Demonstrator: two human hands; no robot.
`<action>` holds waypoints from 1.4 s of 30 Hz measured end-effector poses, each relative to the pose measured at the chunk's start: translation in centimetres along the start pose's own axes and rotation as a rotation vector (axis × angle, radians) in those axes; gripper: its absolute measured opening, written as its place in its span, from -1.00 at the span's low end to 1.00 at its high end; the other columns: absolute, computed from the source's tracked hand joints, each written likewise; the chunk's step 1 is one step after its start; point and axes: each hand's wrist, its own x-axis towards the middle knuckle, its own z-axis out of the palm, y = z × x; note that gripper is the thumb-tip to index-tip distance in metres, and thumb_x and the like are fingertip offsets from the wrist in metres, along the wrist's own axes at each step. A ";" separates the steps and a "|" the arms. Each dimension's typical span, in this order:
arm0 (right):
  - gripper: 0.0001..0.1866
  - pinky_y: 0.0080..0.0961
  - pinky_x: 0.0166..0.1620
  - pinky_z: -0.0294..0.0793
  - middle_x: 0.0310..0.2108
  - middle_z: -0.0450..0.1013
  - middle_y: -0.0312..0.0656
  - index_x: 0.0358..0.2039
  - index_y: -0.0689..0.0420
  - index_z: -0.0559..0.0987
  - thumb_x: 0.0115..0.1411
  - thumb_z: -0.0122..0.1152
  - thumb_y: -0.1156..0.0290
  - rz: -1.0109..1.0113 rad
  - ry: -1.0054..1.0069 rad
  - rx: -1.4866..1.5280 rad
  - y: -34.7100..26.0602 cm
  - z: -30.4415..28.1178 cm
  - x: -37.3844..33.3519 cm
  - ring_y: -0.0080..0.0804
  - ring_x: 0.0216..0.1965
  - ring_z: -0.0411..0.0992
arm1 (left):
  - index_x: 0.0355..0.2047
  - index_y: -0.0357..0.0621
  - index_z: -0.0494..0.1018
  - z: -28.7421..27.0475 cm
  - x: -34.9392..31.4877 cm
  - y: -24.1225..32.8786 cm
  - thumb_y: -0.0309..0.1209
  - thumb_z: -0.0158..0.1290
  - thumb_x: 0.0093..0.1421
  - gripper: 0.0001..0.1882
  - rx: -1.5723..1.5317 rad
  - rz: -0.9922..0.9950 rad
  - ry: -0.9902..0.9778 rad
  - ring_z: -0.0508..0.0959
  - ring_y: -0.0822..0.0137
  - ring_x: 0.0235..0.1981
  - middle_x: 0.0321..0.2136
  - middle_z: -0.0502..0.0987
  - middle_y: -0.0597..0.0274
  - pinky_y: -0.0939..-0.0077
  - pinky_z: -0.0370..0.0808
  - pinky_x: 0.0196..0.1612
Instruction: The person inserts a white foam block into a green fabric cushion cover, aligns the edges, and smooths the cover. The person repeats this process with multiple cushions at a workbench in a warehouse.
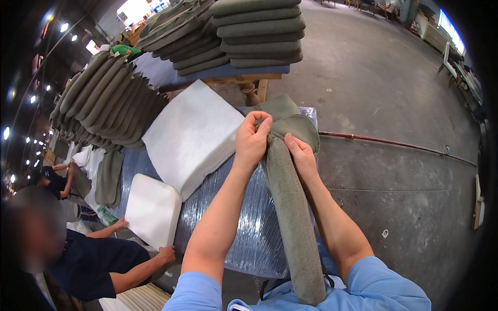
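Observation:
A grey-green fabric-covered cushion (291, 223) stands on its narrow edge, running from my body out to my hands. At its far corner my right hand (303, 156) is closed, thumb and fingers pressed to the cover along the right side. My left hand (252, 137) is pinched, fingers curled toward the thumb, just left of and above that same corner; whatever lies in the pinch is too small to make out. Beyond the corner, more grey-green covers (290, 124) lie on the plastic-wrapped table (236, 228).
White padding sheets (192, 129) are stacked left of my hands. A co-worker (98, 254) at the left holds a white foam cushion (154, 210). Grey-green cushions (259, 31) are piled on a far table, with a leaning row (104, 103) at left. A red pipe (373, 139) crosses the floor.

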 end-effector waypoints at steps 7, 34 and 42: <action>-0.65 -0.67 -0.34 0.24 -0.46 0.35 -0.54 -0.41 0.18 0.58 0.51 0.14 0.26 -0.090 0.099 -0.123 1.0 1.0 -0.4 -0.78 -0.41 0.23 | -0.30 -0.28 0.54 2.4 2.6 0.6 -0.30 0.13 0.41 -0.74 0.349 0.194 0.212 0.49 0.46 -0.49 -0.56 0.56 0.23 0.46 0.43 -0.36; -0.41 -0.25 -0.49 0.20 -0.74 0.23 -0.16 -0.73 0.24 0.39 0.24 0.33 0.07 -0.338 0.481 -0.843 -3.7 4.5 4.2 -0.37 -0.63 0.18 | -0.31 -0.34 0.54 2.2 -5.5 0.6 0.13 -0.22 0.55 -0.30 -0.024 -0.194 0.118 0.46 0.42 -0.28 -0.33 0.56 0.22 0.46 0.40 -0.19; -0.59 -0.07 -0.36 0.39 -0.63 0.41 0.13 -0.68 0.26 0.48 0.18 0.24 0.22 -0.280 0.440 -0.956 -2.4 5.6 6.0 0.07 -0.56 0.42 | -0.42 -0.25 0.48 1.3 -5.2 1.0 -0.02 -0.18 0.55 -0.42 -0.048 -0.153 0.166 0.39 0.48 -0.39 -0.46 0.47 0.33 0.43 0.34 -0.29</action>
